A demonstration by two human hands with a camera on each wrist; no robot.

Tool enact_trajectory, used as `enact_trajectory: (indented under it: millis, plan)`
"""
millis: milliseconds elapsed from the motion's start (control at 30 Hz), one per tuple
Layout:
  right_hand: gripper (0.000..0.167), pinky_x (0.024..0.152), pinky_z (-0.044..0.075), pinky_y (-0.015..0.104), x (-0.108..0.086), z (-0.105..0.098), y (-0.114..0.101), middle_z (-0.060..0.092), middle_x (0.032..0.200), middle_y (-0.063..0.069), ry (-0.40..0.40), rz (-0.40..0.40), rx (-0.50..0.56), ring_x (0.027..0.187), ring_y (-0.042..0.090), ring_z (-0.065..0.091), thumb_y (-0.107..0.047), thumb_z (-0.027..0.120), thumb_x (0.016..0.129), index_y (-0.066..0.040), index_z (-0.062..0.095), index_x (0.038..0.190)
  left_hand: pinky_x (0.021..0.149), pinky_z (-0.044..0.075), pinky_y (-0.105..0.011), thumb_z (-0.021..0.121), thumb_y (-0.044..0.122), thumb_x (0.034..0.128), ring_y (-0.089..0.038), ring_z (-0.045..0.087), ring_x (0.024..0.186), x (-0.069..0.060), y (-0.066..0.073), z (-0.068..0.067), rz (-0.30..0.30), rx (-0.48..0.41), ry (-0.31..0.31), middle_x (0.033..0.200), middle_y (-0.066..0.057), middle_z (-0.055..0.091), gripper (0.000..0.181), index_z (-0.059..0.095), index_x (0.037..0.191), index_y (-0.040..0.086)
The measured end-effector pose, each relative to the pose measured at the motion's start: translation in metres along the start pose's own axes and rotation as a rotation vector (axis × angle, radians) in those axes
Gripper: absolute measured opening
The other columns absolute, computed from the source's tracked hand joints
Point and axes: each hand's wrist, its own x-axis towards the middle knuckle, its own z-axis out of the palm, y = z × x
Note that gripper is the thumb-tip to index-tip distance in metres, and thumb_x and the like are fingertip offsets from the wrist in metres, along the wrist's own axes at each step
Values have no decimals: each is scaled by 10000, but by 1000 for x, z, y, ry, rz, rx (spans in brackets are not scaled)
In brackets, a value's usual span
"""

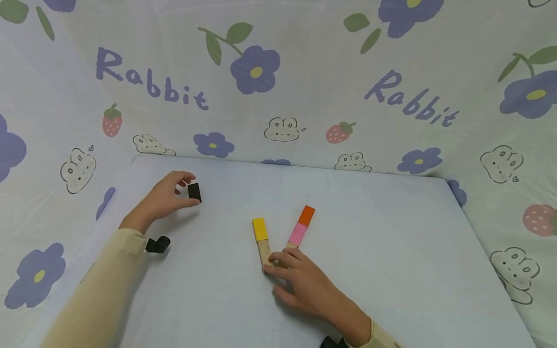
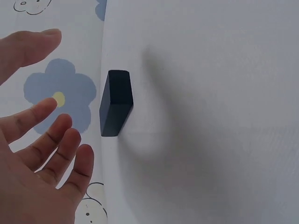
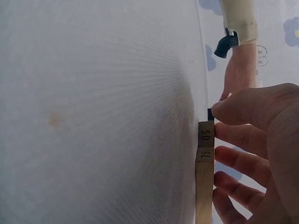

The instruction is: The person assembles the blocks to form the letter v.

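Note:
A black rectangular block (image 1: 194, 192) stands upright on the white surface at the left. My left hand (image 1: 167, 195) spreads its thumb and fingers around it; in the left wrist view a gap shows between the fingertips and the black block (image 2: 120, 88). Nearer the middle, a yellow block (image 1: 260, 229) joins a plain wooden block (image 1: 264, 252) in one slanting row. An orange block (image 1: 306, 216) and a pink block (image 1: 298, 235) form another. Over the near end of these rows, the fingertips of my right hand (image 1: 309, 282) touch wooden blocks (image 3: 205, 135) with dark markings, partly hiding them.
The white table (image 1: 391, 241) reaches back to a hanging cloth (image 1: 304, 87) printed with flowers, rabbits and strawberries. A black wrist device (image 1: 158, 244) sits at the left cuff. Another dark device (image 1: 332, 342) shows beside the right cuff.

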Motion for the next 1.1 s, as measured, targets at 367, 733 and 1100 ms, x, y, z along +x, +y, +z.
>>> enact_trajectory:
  millis: [367, 733, 1100]
  plan:
    - [426, 1039, 507, 375, 0, 0, 0, 647, 1357, 4, 13, -8, 4, 1236, 209, 523, -183, 811, 939, -159, 777, 1363, 1128, 436, -589, 867, 244, 945, -428, 471, 1373, 0, -7, -4, -53, -12, -17, 1542, -249, 459, 771, 481, 1551, -38]
    - [434, 1045, 504, 370, 0, -1, -1, 643, 1373, -8, -11, 16, -8, 1247, 200, 511, -206, 807, 951, -175, 768, 1381, 1099, 451, -583, 866, 199, 933, -444, 483, 1361, 6, -16, 0, -34, 41, -24, 1504, -275, 480, 815, 443, 1580, -58]
    - [427, 1045, 504, 371, 0, -1, 0, 646, 1364, 1, -4, 5, -3, 1244, 205, 516, -205, 806, 953, -167, 769, 1377, 1120, 443, -587, 864, 160, 922, -440, 473, 1372, 12, -22, 3, -32, 81, -30, 1517, -271, 465, 813, 441, 1579, -65]
